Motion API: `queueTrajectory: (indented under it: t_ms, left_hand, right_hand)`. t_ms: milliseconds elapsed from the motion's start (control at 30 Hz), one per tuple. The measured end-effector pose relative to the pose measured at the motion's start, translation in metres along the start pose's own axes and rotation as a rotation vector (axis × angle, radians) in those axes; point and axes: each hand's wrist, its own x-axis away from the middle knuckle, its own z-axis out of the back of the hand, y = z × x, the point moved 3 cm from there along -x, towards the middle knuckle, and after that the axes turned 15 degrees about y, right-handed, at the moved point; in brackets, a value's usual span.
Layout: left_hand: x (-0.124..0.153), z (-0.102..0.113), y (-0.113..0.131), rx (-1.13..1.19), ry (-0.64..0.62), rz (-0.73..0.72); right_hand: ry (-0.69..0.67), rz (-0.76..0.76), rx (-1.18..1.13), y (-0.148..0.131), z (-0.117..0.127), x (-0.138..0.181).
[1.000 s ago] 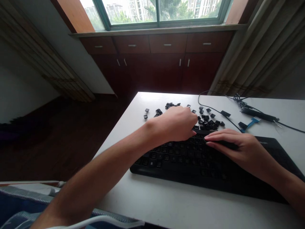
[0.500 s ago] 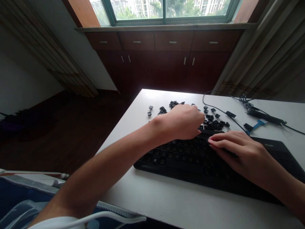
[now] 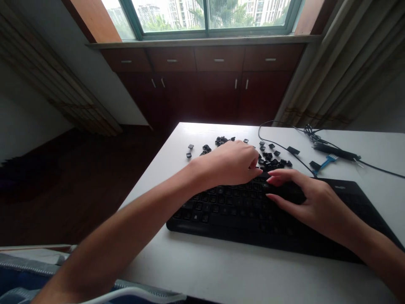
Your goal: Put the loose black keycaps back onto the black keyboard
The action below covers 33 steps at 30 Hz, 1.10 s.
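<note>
A black keyboard (image 3: 240, 215) lies across the white table (image 3: 240, 274). Behind it is a scatter of several loose black keycaps (image 3: 272, 158). My left hand (image 3: 230, 162) reaches over the keyboard's back edge to the keycaps, its fingers curled and pinched together at the pile; what they hold is hidden. My right hand (image 3: 303, 198) rests on the middle of the keyboard with its fingers stretched out flat, holding nothing.
A black cable (image 3: 278, 143) loops from the keyboard across the back of the table. A blue brush (image 3: 325, 161) and a black tool (image 3: 332, 150) lie at the back right. The table's left edge drops to a dark wooden floor. Cabinets stand under the window.
My left hand has stayed at the keycap pile with its fingers drawn tighter. My right hand stays flat on the keyboard. The view shifted slightly.
</note>
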Motion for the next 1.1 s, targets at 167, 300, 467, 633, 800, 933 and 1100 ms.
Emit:
queueTrajectory:
  t_ms: [167,300,467,633,800,933,1100]
  left_hand:
    - [-0.002,-0.017,-0.003,0.132,0.004,-0.034]
    - [-0.004,-0.014,-0.007,0.156,-0.019,-0.036]
    - [-0.005,-0.004,-0.004,0.168,-0.068,-0.102]
    - [-0.004,-0.004,-0.006,0.153,-0.076,-0.089]
    - [-0.003,-0.007,-0.010,0.143,-0.057,-0.055]
    - [-0.002,-0.007,-0.011,0.142,-0.058,-0.058]
    - [-0.002,-0.004,-0.014,0.145,-0.031,-0.034]
  right_hand:
    - [0.020,-0.021,-0.044,0.000,-0.001,-0.001]
    - [0.041,0.015,-0.064,-0.003,-0.004,-0.004]
    - [0.016,0.172,-0.028,-0.008,-0.004,-0.002]
    - [0.038,0.236,-0.017,-0.010,-0.003,0.000]
    - [0.069,0.167,-0.036,-0.009,-0.004,0.000]
    - [0.074,0.186,-0.044,-0.007,-0.005,0.001]
    - [0.104,0.201,-0.053,-0.005,-0.007,0.003]
